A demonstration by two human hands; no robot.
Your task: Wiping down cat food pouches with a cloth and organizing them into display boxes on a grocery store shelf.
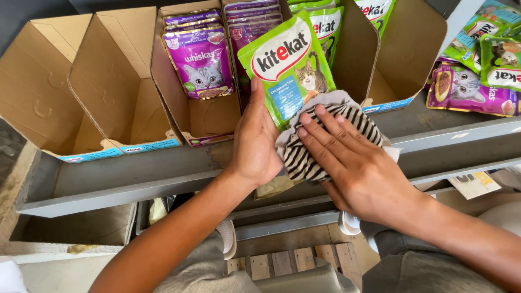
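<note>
Green pouch [290, 68] stands tilted at the front of the shelf [135, 179], just ahead of the carton [374, 65] of green pouches. Left hand [255, 144] grasps its lower left edge, thumb up the side. Right hand [353, 163] lies flat, fingers spread, pressing a striped cloth [331, 122] on its lower right corner; nothing clenched. To wipe well: keep left grip firm so the pouch can't slide, stroke cloth outward. Purple pouches [201, 62] sit in the next carton left

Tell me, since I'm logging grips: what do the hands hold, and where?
The left hand grips the green pouch by its lower left edge; the right hand presses a striped cloth against its bottom.
</note>
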